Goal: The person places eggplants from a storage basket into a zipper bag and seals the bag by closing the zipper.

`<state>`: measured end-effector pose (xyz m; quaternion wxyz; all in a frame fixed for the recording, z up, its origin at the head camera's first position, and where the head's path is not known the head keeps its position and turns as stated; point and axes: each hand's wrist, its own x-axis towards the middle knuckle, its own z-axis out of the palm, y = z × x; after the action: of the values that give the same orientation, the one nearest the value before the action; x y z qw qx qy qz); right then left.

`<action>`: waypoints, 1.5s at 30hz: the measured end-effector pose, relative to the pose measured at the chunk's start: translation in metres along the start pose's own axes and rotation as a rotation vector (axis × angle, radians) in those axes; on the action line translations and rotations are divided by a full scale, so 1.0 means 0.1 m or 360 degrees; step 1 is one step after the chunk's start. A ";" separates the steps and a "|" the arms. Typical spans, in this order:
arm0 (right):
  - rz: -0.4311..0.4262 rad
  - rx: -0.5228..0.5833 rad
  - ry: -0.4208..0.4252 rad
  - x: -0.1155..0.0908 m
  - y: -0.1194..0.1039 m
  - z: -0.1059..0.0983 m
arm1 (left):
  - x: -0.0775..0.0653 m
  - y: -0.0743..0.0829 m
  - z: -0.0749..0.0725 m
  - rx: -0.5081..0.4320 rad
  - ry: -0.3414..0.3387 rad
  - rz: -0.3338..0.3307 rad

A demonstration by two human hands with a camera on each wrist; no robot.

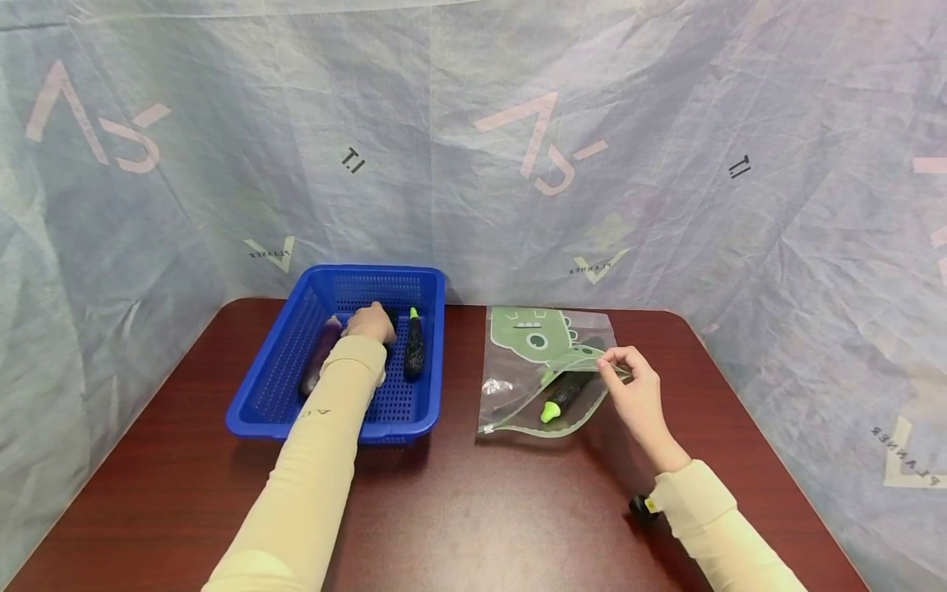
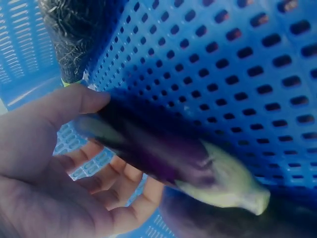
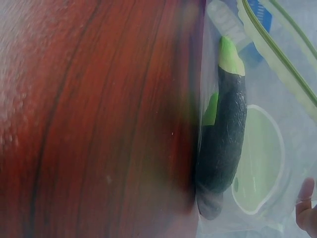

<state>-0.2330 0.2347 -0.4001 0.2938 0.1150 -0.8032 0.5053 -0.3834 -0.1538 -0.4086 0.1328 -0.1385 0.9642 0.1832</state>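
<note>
Eggplant in left hand, fingers curled — right hand pinches bag.

Open table runs as a narrow lane between the blue basket and the zip bag, widening on the near side between the two sleeves. The basket's raised walls stand in the way from either side; the left sleeve crosses the near wall. The bag's mouth gapes nearward, a dark eggplant lying inside, the right hand at the mouth's right end. A hanging sheet blocks the far side.
</note>
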 end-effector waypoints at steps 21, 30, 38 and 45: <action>-0.0021 -0.0032 -0.0033 -0.01 0.01 -0.03 | -0.05 -0.09 0.01 0.0036 -0.0006 0.0111; -0.0021 -0.0055 -0.0021 -0.01 -0.01 -0.03 | -0.04 -0.08 -0.01 0.0104 -0.0049 0.0113; -0.0032 -0.0069 -0.0019 -0.01 -0.03 -0.03 | -0.10 -0.09 -0.08 0.0106 -0.0141 0.0092; -0.0024 -0.0025 0.0004 -0.01 -0.03 -0.01 | -0.16 -0.07 -0.15 0.0184 -0.0189 0.0066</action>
<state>-0.2308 0.2343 -0.3983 0.2995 0.1182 -0.8059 0.4968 -0.3697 -0.1621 -0.3926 0.1937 -0.0996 0.9662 0.1379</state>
